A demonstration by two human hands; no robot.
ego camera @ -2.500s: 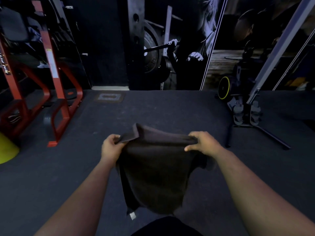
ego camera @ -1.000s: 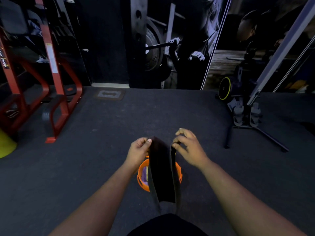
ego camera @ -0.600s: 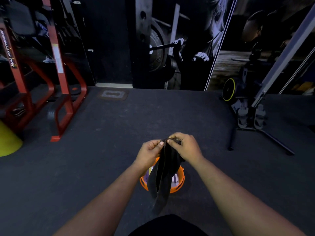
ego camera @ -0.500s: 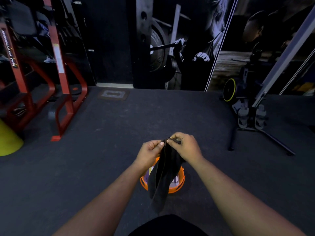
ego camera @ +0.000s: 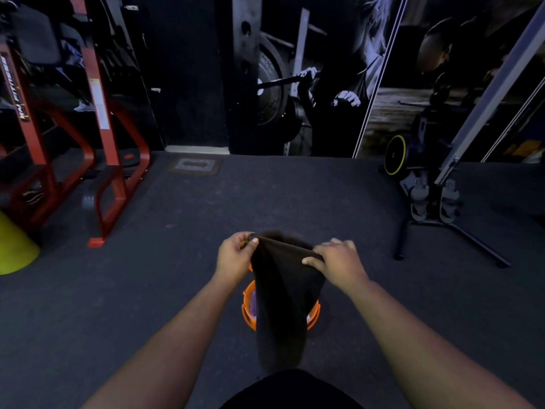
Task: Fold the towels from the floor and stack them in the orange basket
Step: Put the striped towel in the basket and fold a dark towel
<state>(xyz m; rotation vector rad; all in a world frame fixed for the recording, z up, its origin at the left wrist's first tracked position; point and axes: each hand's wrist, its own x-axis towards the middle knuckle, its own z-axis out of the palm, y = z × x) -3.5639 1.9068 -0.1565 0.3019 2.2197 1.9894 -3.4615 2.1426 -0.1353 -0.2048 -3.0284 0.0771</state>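
A dark towel [ego camera: 283, 299], folded into a narrow strip, hangs in front of me from its top edge. My left hand [ego camera: 236, 256] pinches its left top corner. At the right top corner my right hand [ego camera: 336, 261] grips the edge. The orange basket [ego camera: 247, 308] stands on the floor directly below, mostly hidden behind the towel. Something pale purple shows inside the basket.
A red weight rack [ego camera: 109, 172] stands at the left with a yellow cone [ego camera: 14, 249] near it. A black stand with legs [ego camera: 436, 219] sits at the right. Dark rubber floor [ego camera: 206, 214] spreads ahead to a wall mural.
The towel was held wide, then my hands brought its ends together into a narrow fold. Now my hands have moved apart again, stretching the top edge of the folded towel over the basket.
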